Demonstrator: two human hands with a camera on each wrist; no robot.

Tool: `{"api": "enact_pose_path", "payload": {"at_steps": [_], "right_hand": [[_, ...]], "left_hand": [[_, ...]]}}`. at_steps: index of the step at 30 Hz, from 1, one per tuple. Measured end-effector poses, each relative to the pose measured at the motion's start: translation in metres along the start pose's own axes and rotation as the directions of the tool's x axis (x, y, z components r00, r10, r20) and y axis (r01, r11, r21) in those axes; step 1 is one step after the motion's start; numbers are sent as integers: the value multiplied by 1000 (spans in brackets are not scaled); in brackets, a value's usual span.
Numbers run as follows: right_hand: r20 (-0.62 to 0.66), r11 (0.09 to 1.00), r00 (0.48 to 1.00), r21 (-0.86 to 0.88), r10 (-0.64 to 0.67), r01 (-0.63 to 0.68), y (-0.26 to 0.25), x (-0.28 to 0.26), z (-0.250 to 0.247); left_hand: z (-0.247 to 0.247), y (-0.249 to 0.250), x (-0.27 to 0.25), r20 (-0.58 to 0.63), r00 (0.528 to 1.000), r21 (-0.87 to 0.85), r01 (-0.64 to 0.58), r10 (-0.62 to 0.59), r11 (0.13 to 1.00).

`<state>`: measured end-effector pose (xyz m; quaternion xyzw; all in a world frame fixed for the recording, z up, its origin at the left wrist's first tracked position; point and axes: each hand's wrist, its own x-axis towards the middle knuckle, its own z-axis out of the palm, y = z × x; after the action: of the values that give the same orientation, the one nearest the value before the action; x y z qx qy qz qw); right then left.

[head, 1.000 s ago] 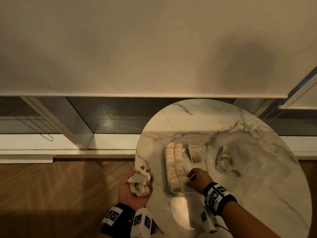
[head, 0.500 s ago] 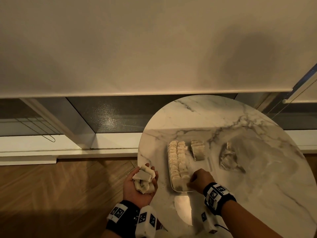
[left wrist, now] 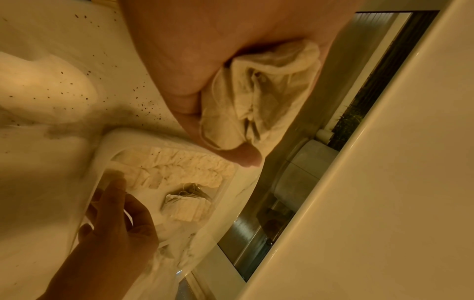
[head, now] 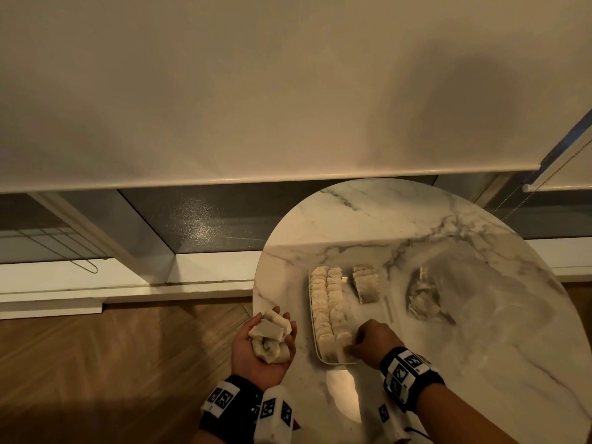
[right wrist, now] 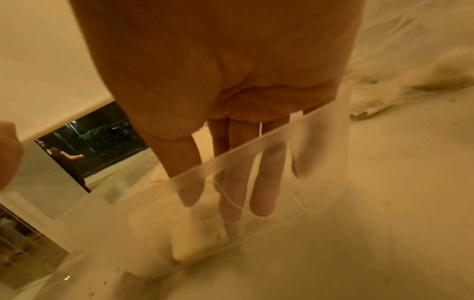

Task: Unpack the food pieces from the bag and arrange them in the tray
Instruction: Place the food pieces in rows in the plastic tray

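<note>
Seating one food piece (right wrist: 198, 236) in tray (head: 389, 310): right hand (head: 373, 342), fingers now extended; left hand (head: 259, 350) cradles spare pieces (head: 269, 339).

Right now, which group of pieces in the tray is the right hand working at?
The second long row, at its near end. The right hand reaches there; the short stack sits apart at the far end.
</note>
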<state>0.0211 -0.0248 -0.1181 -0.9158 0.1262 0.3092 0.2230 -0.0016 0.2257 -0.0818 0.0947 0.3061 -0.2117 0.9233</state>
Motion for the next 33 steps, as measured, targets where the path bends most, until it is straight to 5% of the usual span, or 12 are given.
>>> {"api": "enact_pose_path", "payload": {"at_steps": [8,13,17,21,23,29,33], "right_hand": [[19,995,997,68,-71,69,-1,-2,7],[-154,969,978,180,-141,168,-13,-22,-13],[-323,744,862,441,-391,502,-53,-53,-43],[-390,632,645,180,-657,754,-81,-76,-66],[-368,624,594,46,-716,780,-88,-80,-67],[-337,687,607,-218,-720,693,-94,-79,-50],[-360,715,665,-7,-654,699,-90,-83,-57]], "left_hand": [[23,-10,-3,-69,997,83,32,-27,996],[30,-14,-1,-104,995,74,7,1,997],[43,-21,-3,-57,997,149,51,-43,988],[54,-31,-6,-16,998,196,61,-59,979],[55,-34,-6,-31,997,237,73,-68,969],[63,-40,-9,-18,994,244,111,-110,963],[60,-38,-9,-39,997,271,76,-68,960]]}}
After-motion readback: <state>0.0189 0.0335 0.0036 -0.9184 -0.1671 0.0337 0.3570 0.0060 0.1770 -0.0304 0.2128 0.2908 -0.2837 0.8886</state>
